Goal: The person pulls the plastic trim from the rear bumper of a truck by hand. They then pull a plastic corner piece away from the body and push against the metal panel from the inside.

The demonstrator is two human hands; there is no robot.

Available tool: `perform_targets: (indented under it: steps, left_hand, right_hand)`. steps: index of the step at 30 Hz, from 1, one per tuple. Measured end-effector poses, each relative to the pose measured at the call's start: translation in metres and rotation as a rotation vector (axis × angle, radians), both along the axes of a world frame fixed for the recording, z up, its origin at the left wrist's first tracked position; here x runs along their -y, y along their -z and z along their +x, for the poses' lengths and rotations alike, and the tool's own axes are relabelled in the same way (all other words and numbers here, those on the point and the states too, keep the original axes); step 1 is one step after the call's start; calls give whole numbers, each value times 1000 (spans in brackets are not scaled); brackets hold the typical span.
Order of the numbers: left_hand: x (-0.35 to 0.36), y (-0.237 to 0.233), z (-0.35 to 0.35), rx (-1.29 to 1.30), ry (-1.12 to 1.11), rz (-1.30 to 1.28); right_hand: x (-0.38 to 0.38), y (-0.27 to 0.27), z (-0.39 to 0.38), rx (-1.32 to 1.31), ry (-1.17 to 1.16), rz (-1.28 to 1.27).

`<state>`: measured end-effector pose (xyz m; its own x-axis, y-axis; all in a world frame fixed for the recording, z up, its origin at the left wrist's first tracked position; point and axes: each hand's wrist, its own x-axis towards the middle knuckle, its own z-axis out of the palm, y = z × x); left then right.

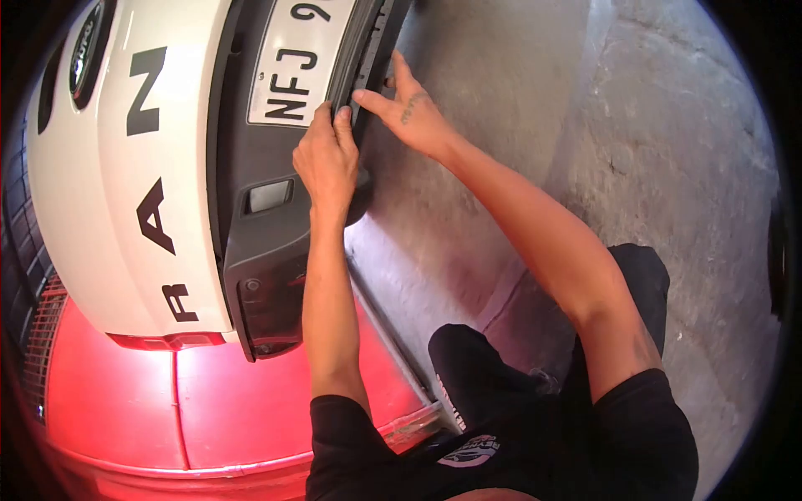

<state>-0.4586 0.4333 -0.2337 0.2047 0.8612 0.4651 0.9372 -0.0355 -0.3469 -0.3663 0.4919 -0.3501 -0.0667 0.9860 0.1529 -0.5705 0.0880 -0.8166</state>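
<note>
The rear of a white pickup fills the left side, its tailgate (109,167) lettered in black. Below the tailgate runs a dark bumper (267,159) carrying a white number plate (301,63). My left hand (327,159) is closed on the bumper's lower edge beside the plate, fingertips on the black trim. My right hand (413,113) grips the same black trim strip (365,71) from the other side. Its thumb presses on the strip, while the index finger stretches along it; the other fingers are partly hidden behind the edge.
A grey concrete floor (518,92) spreads on the right. Red panels (251,401) with a metal edge stand at lower left, close to my left arm. My bent knees (472,359) are near the bumper. A small rectangular lamp (269,196) sits in the bumper.
</note>
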Motion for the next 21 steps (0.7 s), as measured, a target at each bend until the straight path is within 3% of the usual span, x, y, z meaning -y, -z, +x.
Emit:
perform_targets:
  steps: [3, 6, 12, 15, 21]
  left_hand:
    - [1, -1, 0, 9, 23, 21]
    - [1, -2, 1, 34, -23, -12]
    - [0, -1, 2, 2, -9, -4]
    - [-1, 0, -1, 5, 6, 1]
    - [-2, 2, 0, -1, -5, -2]
  right_hand:
    - [-13, 4, -13, -188, -75, 46]
    - [-23, 14, -16, -215, -45, 161]
    - [-10, 11, -1, -331, -150, 83]
    - [-20, 18, -12, -216, -9, 152]
    - [-22, 22, -15, -158, 0, 134]
